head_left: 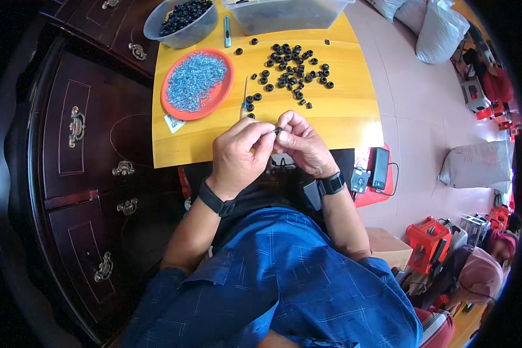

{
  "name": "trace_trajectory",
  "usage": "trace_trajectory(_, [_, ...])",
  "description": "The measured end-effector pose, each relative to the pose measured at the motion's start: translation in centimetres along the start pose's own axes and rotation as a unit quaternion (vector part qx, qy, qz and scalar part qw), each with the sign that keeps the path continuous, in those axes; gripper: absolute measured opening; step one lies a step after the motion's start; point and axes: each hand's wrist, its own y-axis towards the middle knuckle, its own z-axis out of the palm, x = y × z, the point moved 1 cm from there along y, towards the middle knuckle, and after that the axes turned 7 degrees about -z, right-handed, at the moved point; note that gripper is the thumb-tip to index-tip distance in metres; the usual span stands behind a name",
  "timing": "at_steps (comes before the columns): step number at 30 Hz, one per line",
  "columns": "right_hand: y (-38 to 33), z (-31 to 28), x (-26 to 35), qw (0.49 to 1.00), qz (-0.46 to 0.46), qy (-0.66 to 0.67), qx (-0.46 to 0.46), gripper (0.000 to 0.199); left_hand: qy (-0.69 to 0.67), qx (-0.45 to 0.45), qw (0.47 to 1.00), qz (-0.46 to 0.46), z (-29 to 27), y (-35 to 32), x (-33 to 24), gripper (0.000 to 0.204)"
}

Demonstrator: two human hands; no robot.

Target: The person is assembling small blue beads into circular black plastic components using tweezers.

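Observation:
Over the near edge of the yellow table my two hands meet, fingertips almost touching. My right hand [308, 148] is closed in a pinch on a small black round part [278, 131]. My left hand [236, 156] is pinched against the same spot; whatever is between its fingertips is too small and hidden to name. Just beyond my fingers lie several loose black round parts [283, 58] in a scattered group. An orange-red plate [229, 81] to the left holds a heap of tiny clear-blue pieces [194, 80]. A thin pointed tool [245, 98] lies beside my left hand.
At the table's [354, 98] far side stand a clear tub [182, 39] of black parts and a clear plastic bin [284, 18]. A light-blue slim tool [227, 32] lies between them. Dark drawers [64, 127] line the left. A red stool [374, 199] carries electronic devices; white sacks [441, 35] stand right.

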Motion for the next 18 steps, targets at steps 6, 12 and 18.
trace_trajectory(6, [-0.4, -0.3, 0.1, 0.994, -0.038, -0.087, -0.054, 0.02, 0.062, 0.004, 0.997, 0.037, 0.5, 0.1, 0.2, 0.009])
trace_trajectory(12, [-0.9, -0.6, 0.7, 0.992, -0.04, -0.09, -0.082, 0.017, 0.139, 0.008, 0.988, 0.066, 1.4, 0.4, 0.0, 0.017])
trace_trajectory(18, [-1.5, -1.5, 1.1, 0.993, -0.052, -0.009, -0.105, 0.015, 0.168, 0.003, 0.981, 0.099, 3.5, 0.7, -0.6, 0.019])
